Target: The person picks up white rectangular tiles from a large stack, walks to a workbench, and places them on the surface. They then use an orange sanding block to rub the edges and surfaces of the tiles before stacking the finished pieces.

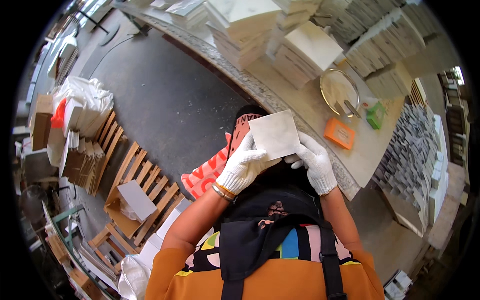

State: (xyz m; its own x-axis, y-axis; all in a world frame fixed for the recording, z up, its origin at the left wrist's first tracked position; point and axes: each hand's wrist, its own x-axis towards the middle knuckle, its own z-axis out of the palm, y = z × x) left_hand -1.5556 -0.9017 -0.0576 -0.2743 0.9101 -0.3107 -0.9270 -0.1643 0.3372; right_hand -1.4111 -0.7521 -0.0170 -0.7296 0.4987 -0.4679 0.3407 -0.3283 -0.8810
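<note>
Between my two gloved hands, above my lap, is a square pale stone tile [275, 134] with faint grey veining. My left hand [243, 166], in a white knit glove, grips its lower left side with the thumb on the face. My right hand [314, 162], gloved the same way, holds the lower right edge, its fingers partly behind the tile. On the bench to the right lie an orange box [339, 133], a green box [375, 116] and a round, metal-rimmed dish [340, 92] with a flat metal piece on its edge.
Tall stacks of square tiles [309, 47] stand along the bench [295, 102]. Many small grey pieces [410, 155] are packed together at the right. Wooden pallets [145, 182] with an open cardboard box [122, 215] lie on the floor to the left, near a white plastic-wrapped pile [82, 95].
</note>
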